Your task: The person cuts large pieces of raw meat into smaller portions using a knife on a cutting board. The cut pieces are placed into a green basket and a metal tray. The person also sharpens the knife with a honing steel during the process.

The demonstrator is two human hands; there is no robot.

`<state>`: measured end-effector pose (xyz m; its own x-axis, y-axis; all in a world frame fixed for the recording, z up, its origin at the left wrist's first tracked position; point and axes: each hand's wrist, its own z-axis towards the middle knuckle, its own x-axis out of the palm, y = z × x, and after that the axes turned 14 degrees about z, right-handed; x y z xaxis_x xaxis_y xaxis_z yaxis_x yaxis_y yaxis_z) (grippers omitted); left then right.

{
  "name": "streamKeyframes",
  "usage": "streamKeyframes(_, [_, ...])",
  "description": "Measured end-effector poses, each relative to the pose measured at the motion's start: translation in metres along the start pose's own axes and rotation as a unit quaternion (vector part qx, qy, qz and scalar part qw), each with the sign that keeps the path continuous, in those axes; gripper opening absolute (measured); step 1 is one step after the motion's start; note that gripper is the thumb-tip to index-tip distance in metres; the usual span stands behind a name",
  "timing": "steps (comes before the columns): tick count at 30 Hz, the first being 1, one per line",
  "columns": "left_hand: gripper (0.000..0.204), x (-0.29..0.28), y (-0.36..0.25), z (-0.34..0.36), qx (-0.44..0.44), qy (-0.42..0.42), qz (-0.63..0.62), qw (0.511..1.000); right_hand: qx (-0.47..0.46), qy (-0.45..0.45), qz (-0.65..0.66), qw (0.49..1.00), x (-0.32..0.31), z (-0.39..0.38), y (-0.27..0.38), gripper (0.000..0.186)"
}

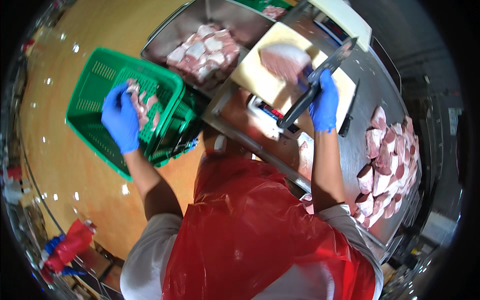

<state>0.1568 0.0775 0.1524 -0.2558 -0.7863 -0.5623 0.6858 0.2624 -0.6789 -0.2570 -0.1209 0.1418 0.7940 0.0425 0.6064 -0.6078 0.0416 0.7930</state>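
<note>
My left hand (120, 115), in a blue glove, is inside a green slotted basket (85, 110), fingers curled on pink meat scraps (150, 102). My blue-gloved right hand (324, 100) grips a black-handled knife (338, 56), its long blade angled toward the upper right. Beside it, a large piece of meat (280, 60) lies on a cream cutting board (247, 75), partly shaded and hidden by the knife hand. Another dark knife (345, 125) rests along the board's right edge. A scale display (270, 110) shows below the board.
A steel tub (165, 30) of cut meat (202, 52) stands behind the basket, another green basket (260, 5) beyond. A white scale (350, 20) sits at the back. Many meat pieces (385, 165) cover the steel table's (370, 85) right side. A red-aproned co-worker (70, 240) is at lower left.
</note>
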Motion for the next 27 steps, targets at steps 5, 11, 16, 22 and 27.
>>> streamKeyframes(5, [0.017, 0.024, -0.037, 0.004, -0.016, -0.013, -0.147, 0.989, -0.056, 0.114, 0.048, 0.991, 0.107, 0.015, 0.074, 0.034])
streamKeyframes(11, [0.017, 0.085, -0.074, -0.034, 0.053, 0.162, -0.163, 0.972, -0.064, 0.027, -0.175, 0.982, 0.02, -0.047, 0.121, 0.031])
streamKeyframes(16, [0.016, 0.13, -0.158, -0.076, 0.191, 0.23, -0.183, 0.936, 0.058, -0.186, -0.201, 0.96, -0.061, -0.15, 0.113, 0.024])
streamKeyframes(22, [0.065, 0.163, -0.315, -0.194, 0.47, 0.272, -0.25, 0.802, 0.122, -0.279, -0.323, 0.896, -0.111, -0.255, 0.146, 0.029])
streamKeyframes(27, [0.087, 0.201, -0.422, -0.313, 0.629, 0.249, -0.298, 0.673, 0.038, -0.237, -0.502, 0.831, -0.152, -0.313, 0.189, 0.026])
